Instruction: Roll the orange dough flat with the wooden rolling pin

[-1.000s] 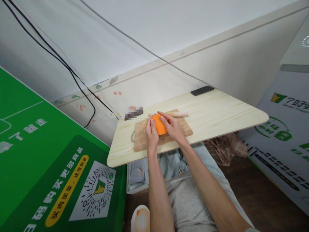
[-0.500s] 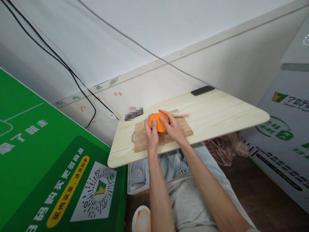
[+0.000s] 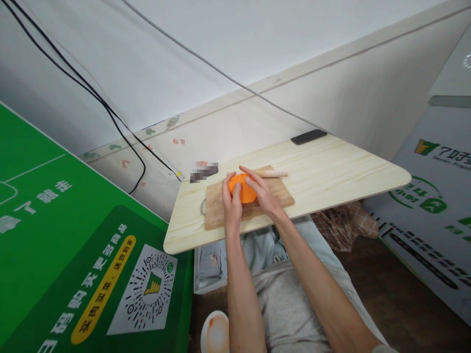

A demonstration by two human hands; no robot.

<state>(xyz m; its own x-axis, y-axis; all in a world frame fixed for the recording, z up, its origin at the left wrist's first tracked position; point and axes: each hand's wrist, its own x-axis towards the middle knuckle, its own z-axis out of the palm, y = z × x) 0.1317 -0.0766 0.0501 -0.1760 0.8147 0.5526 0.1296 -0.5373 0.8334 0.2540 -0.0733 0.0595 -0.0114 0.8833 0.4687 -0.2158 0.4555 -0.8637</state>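
Between my two hands is a flattened, roundish piece of orange dough (image 3: 248, 192) with an uneven edge, held over a wooden board (image 3: 217, 218). My left hand (image 3: 231, 201) grips its left side, thumb on the near face and fingers behind. From the right, my right hand (image 3: 264, 193) holds it with the thumb pressed on the face and the fingers stretched along the upper edge. A pale wooden rolling pin (image 3: 275, 174) lies on the board just beyond my right hand, its left part hidden.
A black phone (image 3: 309, 137) lies at the table's (image 3: 338, 171) back edge. Near the back left is a dark, pixelated object (image 3: 204, 173). A metal handle (image 3: 202, 207) shows at the board's left side. Below stands a white container (image 3: 215, 332). Green panel (image 3: 110, 274) at left.
The orange dough has tilted and shifted slightly right and down. My right hand's fingers have straightened and lifted a little along its top edge.
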